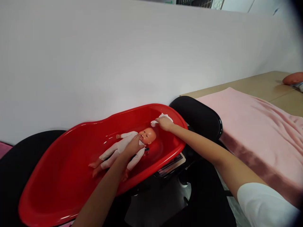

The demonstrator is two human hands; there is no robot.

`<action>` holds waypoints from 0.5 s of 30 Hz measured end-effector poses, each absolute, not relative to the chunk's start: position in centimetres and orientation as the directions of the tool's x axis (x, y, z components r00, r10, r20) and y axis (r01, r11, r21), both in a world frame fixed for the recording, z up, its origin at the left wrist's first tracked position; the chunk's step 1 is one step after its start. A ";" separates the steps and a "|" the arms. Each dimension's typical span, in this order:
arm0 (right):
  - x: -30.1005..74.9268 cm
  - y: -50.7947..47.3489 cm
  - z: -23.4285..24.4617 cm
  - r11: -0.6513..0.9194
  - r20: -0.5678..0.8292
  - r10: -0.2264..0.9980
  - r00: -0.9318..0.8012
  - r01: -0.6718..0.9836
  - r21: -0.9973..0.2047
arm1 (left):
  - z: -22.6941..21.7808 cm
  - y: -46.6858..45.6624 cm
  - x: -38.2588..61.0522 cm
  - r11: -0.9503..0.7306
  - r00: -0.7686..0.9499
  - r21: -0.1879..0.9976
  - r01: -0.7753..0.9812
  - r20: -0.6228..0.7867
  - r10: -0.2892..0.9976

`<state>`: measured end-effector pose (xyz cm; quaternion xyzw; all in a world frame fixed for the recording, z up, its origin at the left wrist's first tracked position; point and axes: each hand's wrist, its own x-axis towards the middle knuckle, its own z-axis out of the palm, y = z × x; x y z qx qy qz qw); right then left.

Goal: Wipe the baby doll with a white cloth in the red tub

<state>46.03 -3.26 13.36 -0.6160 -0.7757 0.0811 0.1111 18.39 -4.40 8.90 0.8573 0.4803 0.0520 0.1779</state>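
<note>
A baby doll (123,146) in a pale pink suit lies on its back inside a long red plastic tub (71,176), head toward the right. My left hand (133,145) rests on the doll's chest, fingers up at its chin. My right hand (164,123) is closed on a small white cloth (163,117) at the tub's right end, just behind the doll's head.
The tub rests across two black chairs (201,116). A table at the right carries a pink blanket (260,126), with a reddish object (293,78) at its far corner. A white wall (118,56) runs behind. A book or tablet (171,164) pokes out under the tub.
</note>
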 end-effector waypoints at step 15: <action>42.9 1.6 9.0 0.333 -0.005 0.796 -0.605 0.445 -0.831 | 3.4 -2.0 18.4 -0.432 0.515 0.581 0.690 0.025 0.857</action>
